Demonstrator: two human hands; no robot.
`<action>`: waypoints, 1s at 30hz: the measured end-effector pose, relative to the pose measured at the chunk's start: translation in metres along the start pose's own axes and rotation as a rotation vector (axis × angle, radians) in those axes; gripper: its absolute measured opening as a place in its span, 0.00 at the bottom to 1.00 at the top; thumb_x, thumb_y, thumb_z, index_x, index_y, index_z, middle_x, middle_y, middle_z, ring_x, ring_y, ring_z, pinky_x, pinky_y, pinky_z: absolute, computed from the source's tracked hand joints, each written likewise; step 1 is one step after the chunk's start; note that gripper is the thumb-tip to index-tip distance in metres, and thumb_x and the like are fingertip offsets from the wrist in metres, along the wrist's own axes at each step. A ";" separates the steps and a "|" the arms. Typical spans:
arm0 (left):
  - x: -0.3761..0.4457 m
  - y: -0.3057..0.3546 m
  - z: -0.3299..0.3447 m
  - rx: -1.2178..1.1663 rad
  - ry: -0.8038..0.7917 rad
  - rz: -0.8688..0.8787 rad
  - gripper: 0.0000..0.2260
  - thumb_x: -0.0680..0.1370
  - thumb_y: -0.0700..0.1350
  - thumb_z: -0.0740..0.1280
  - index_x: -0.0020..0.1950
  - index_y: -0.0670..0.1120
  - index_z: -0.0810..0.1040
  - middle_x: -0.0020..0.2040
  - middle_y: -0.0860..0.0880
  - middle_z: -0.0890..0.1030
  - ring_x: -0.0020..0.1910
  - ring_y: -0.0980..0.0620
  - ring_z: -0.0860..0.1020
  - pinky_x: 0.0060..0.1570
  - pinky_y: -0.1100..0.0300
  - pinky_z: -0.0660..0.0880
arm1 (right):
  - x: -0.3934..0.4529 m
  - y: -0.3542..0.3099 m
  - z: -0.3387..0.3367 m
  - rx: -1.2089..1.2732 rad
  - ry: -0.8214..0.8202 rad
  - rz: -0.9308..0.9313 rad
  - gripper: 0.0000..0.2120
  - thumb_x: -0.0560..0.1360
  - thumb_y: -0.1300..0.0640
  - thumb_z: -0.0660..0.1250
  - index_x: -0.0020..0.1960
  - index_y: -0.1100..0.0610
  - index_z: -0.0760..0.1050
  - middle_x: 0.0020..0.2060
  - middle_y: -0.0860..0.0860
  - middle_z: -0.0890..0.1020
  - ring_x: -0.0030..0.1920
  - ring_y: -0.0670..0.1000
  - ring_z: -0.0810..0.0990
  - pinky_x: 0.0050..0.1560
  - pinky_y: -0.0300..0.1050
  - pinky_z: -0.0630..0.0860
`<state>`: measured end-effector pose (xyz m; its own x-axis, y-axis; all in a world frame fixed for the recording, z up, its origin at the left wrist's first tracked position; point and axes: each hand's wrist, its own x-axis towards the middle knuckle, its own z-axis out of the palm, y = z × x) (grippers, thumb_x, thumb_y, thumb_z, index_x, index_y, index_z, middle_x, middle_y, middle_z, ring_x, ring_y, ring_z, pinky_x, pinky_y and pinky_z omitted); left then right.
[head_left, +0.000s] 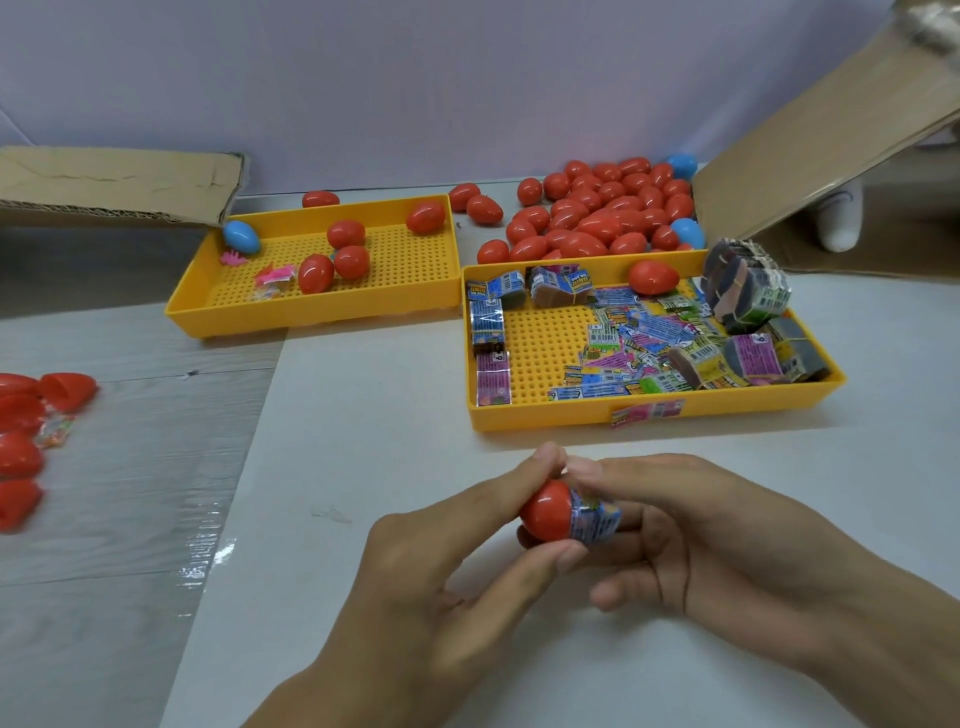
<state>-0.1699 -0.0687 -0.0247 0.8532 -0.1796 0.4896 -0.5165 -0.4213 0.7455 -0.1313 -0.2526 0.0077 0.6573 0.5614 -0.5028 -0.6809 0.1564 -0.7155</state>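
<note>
A: Where is the egg?
B: The red egg (545, 512) is held above the desk (363, 467), low in the middle, in front of the right tray (540, 415). The left hand (431, 587) pinches it between thumb and forefinger, and its other fingers are loosely bent below.
A: And the right hand?
B: The right hand (727, 545) pinches a printed label (597, 519) that sits like a sleeve on the egg's right end, touching it. Its fingers are curled round the label.
A: What lies in that tray?
B: Loose labels (644, 338), some folded strips along the left wall, a banded bundle (745, 286) tilted at the far right corner, and one red egg by the far wall. One more label hangs on the front wall.
A: And behind it?
B: A pile (597, 213) of red eggs with two blue ones, beside a cardboard flap (810, 156).
A: The left tray?
B: The left tray (311, 314) holds four red eggs, a blue egg (241, 236) in the far left corner and small pink bits. Red halves (21, 431) lie at the desk's left edge, well apart from the hands.
</note>
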 end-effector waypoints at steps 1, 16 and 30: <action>0.000 0.000 0.000 -0.018 0.009 -0.012 0.23 0.73 0.50 0.71 0.67 0.44 0.75 0.59 0.57 0.81 0.56 0.66 0.81 0.54 0.71 0.76 | 0.000 0.000 0.000 0.016 -0.018 0.006 0.17 0.66 0.50 0.77 0.51 0.59 0.85 0.47 0.60 0.85 0.39 0.52 0.85 0.31 0.43 0.81; 0.003 0.004 0.001 0.160 -0.047 0.104 0.21 0.77 0.48 0.67 0.67 0.41 0.74 0.62 0.55 0.78 0.57 0.63 0.79 0.57 0.73 0.73 | -0.001 0.004 -0.001 0.190 -0.019 0.075 0.16 0.65 0.57 0.76 0.50 0.61 0.85 0.47 0.62 0.85 0.37 0.53 0.84 0.37 0.46 0.83; 0.000 0.000 0.003 -0.100 0.018 -0.057 0.20 0.74 0.49 0.71 0.66 0.45 0.78 0.60 0.56 0.83 0.58 0.60 0.81 0.56 0.68 0.76 | -0.001 0.005 0.001 -0.033 0.002 -0.057 0.19 0.70 0.51 0.76 0.52 0.65 0.83 0.51 0.64 0.84 0.45 0.55 0.84 0.39 0.43 0.82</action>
<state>-0.1699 -0.0716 -0.0261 0.8806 -0.1412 0.4524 -0.4723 -0.3398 0.8133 -0.1355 -0.2513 0.0056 0.6956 0.5510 -0.4611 -0.6309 0.1613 -0.7589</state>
